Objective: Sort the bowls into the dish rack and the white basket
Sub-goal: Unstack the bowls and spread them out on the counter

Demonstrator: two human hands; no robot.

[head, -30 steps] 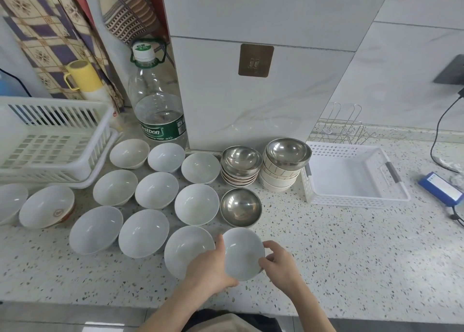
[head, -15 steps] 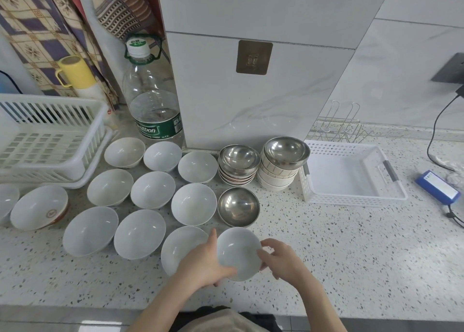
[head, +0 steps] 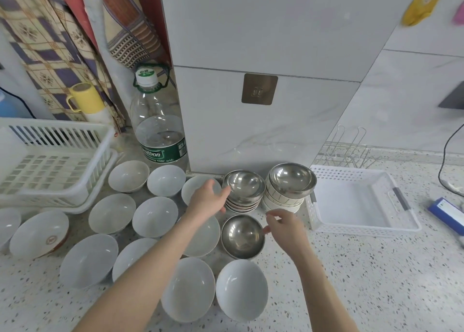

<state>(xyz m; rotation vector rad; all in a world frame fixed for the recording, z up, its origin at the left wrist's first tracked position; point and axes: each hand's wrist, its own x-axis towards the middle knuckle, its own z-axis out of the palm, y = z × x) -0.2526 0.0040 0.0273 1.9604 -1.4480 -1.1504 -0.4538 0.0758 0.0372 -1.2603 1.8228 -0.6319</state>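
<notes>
Take the lone steel bowl [head: 243,236] on the speckled counter as the marker. Nearer the viewer than it sit two white bowls [head: 241,289], close together by the counter's front edge; an elbow or forearm dropping back could nudge either of them off, I judge. At the steel bowl's right rim the right hand [head: 286,227] pinches the edge between thumb and curled fingers, a thin hold on slick metal, so the bowl may tip or slide out as it lifts. Just beyond and left of it the left hand [head: 209,200] reaches with loosely spread fingers to the side of the steel bowl stack [head: 243,190], holding nothing I can make out; a push there could shift the stack against the taller stack of ribbed bowls [head: 288,188] beside it. Right of the marker stands the white basket [head: 361,201], holding no bowls. Far left, past the rows of white bowls, the dish rack [head: 50,161] also holds none.
</notes>
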